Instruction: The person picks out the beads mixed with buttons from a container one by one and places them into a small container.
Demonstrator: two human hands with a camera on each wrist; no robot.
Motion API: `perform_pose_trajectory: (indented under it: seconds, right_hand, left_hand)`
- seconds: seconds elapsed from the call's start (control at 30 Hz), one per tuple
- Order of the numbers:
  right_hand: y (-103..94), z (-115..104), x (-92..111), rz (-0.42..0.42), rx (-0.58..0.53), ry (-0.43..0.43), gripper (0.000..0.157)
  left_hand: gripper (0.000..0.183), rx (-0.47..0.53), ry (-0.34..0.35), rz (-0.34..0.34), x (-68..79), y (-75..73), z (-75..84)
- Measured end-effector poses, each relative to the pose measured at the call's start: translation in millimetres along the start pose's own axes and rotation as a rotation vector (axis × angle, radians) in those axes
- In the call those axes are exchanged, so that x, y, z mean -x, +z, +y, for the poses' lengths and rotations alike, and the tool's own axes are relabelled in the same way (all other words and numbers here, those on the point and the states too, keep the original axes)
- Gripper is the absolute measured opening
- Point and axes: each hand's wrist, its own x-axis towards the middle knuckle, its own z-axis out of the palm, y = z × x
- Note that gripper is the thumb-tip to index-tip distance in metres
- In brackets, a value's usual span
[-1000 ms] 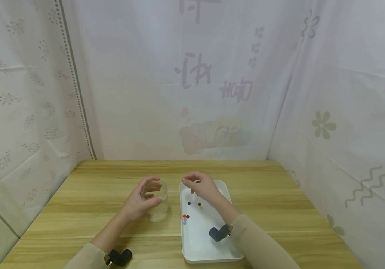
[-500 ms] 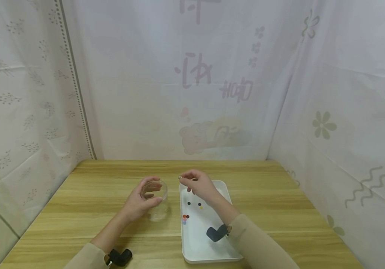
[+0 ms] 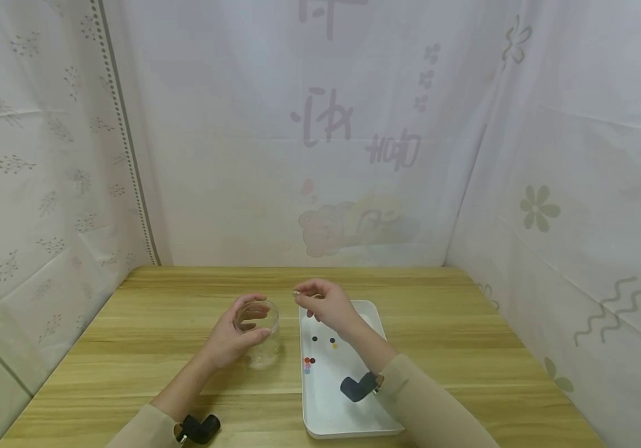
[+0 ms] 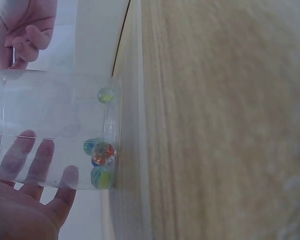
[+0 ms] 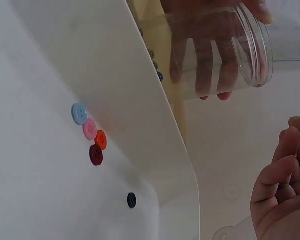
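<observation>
A clear plastic jar (image 3: pixel 264 353) stands upright on the wooden table, its mouth uncovered. My left hand (image 3: pixel 232 336) grips it round the side near the rim. Several glass marbles (image 4: pixel 102 154) lie at the jar's bottom in the left wrist view. My right hand (image 3: pixel 333 310) is raised over the far left corner of the white tray (image 3: pixel 332 404), to the right of the jar. Between its thumb and fingertips it pinches a small shiny marble (image 3: pixel 296 292), mostly covered by the fingers. In the right wrist view this hand shows only partly, and the marble is hidden.
Several buttons lie in the tray, among them a light blue button (image 5: pixel 79 114), a pink button (image 5: pixel 89 129) and a dark red button (image 5: pixel 95 155) by its left wall. The tray's raised rim stands between them and the jar. Fabric curtains (image 3: pixel 231 186) enclose the table (image 3: pixel 186 298).
My right hand has moved left and slightly up with the marble, from over the tray towards the jar. The left hand and the jar have stayed in place.
</observation>
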Motion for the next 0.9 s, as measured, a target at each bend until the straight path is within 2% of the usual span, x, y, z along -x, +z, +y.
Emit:
perform_pose_trajectory:
  seconds: [0.5, 0.9]
  right_hand:
    - [7.2, -17, -5, -0.036, -0.037, -0.045, 0.029]
    - [14.3, -28, -6, -0.071, -0.058, -0.049, 0.029]
  left_hand:
    - [0.063, -0.016, -0.004, 0.006, 0.1, -1.2, -1.7]
    - [0.063, -0.009, -0.009, -0.001, 0.4, 0.4, 1.5]
